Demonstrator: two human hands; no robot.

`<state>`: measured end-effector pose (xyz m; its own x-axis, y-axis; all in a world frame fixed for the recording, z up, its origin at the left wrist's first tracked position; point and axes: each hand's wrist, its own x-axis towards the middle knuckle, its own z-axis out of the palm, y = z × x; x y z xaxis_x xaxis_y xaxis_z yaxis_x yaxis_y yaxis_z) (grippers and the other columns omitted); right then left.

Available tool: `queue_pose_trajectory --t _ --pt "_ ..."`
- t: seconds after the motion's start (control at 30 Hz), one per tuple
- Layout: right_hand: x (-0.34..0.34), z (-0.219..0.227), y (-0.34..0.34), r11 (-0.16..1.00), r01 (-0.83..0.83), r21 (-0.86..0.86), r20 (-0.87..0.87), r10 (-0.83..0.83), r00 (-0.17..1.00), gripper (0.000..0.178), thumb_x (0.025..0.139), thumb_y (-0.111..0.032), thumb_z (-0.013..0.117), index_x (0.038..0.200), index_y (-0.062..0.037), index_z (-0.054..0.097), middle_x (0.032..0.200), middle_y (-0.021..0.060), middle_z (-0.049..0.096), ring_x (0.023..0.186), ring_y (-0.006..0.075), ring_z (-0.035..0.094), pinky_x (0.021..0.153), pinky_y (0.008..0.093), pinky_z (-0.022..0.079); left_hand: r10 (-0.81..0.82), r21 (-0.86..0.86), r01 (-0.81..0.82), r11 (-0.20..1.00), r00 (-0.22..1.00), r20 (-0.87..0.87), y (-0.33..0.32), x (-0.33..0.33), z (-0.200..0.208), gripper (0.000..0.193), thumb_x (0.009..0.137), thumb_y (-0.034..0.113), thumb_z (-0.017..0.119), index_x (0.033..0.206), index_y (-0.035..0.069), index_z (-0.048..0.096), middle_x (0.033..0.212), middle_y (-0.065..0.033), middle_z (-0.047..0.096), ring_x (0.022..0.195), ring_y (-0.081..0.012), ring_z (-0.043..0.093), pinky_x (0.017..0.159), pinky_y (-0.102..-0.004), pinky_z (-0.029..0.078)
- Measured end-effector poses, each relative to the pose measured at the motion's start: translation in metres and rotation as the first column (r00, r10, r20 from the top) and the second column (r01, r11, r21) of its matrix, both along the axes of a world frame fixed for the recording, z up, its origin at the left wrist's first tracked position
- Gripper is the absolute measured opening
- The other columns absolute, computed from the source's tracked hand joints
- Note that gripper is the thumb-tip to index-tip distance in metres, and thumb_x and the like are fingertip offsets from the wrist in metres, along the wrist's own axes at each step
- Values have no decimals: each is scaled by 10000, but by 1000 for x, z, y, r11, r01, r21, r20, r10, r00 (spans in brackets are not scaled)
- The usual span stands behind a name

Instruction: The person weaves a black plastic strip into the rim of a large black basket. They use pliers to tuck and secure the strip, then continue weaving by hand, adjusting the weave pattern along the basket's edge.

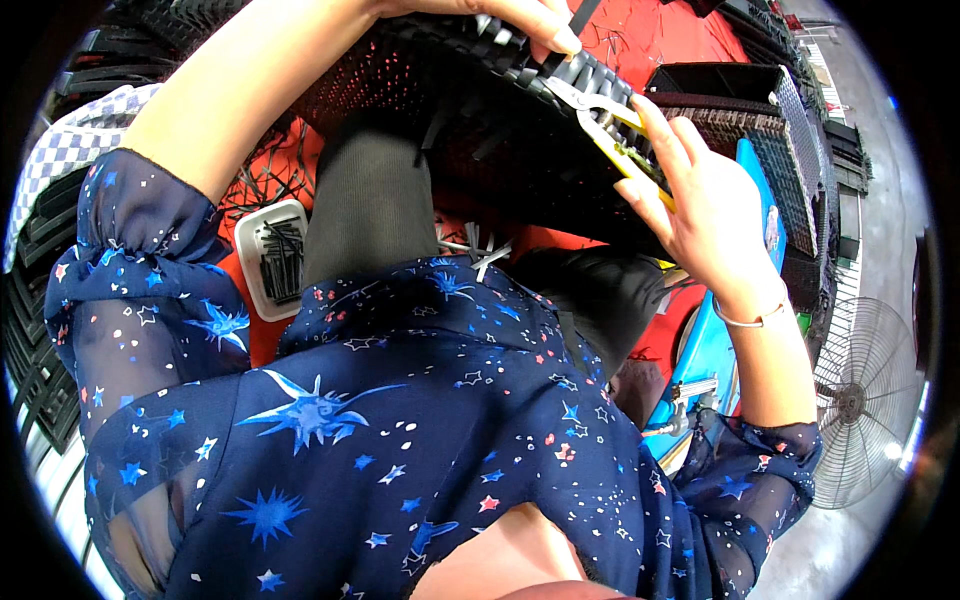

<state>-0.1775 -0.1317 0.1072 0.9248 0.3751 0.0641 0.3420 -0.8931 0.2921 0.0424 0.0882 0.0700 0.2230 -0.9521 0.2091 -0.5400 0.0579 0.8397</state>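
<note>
A black woven basket lies tilted across my lap, its interior in shadow and its braided rim running along the top. My left hand is closed at that rim, pinching a flat black strip that sticks up from the weave; part of the hand is cut off by the picture's upper edge. In my right hand are snips with yellow handles and silver blades. The handles stand apart between thumb and fingers, and the blades reach the rim beside my left fingertips.
At my left, a white plastic tray holds short black strips. Cut pale strips lie in my lap. Several dark woven baskets are stacked at the right, beyond a blue object. A wire-caged fan stands on the grey floor.
</note>
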Motion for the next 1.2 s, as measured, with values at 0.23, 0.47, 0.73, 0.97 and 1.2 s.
queue_pose_trajectory --t 0.23,0.47,0.73,0.97,1.2 --pt "7 0 -3 999 -45 -1 -5 45 999 674 928 -440 691 1422 -21 504 971 126 594 746 306 657 641 397 533 73 39 -74 997 997 10 4 -2 3 219 921 236 774 989 31 810 826 -17 753 728 -75 613 650 -259 466" --pt "10 0 -4 993 -116 -28 21 116 993 613 925 -407 708 1367 -19 538 969 118 609 728 267 665 629 379 534 50 20 -50 999 999 18 4 1 -1 188 917 213 781 988 41 813 829 -13 748 755 -84 627 678 -260 470" --pt "12 -7 -6 999 -29 -27 16 30 999 559 902 -399 733 1305 -47 573 940 110 626 702 286 676 618 373 546 195 -68 -204 977 974 -116 3 -5 -4 202 915 228 788 986 41 815 846 -13 747 775 -88 640 691 -260 482" --pt "21 -17 -6 966 -119 231 126 92 988 557 905 -349 746 1347 -62 565 960 125 631 758 304 683 647 381 547 329 -110 -373 921 898 -293 24 9 0 241 904 262 799 973 31 813 809 -22 727 765 -94 634 727 -266 484" --pt "-11 -17 -29 890 135 436 29 -164 986 649 894 -252 741 1460 -74 478 1012 161 581 882 342 616 773 417 518 246 -291 -1 957 540 805 38 -94 -23 259 909 336 690 756 126 686 767 -35 664 750 -266 665 746 -403 538"
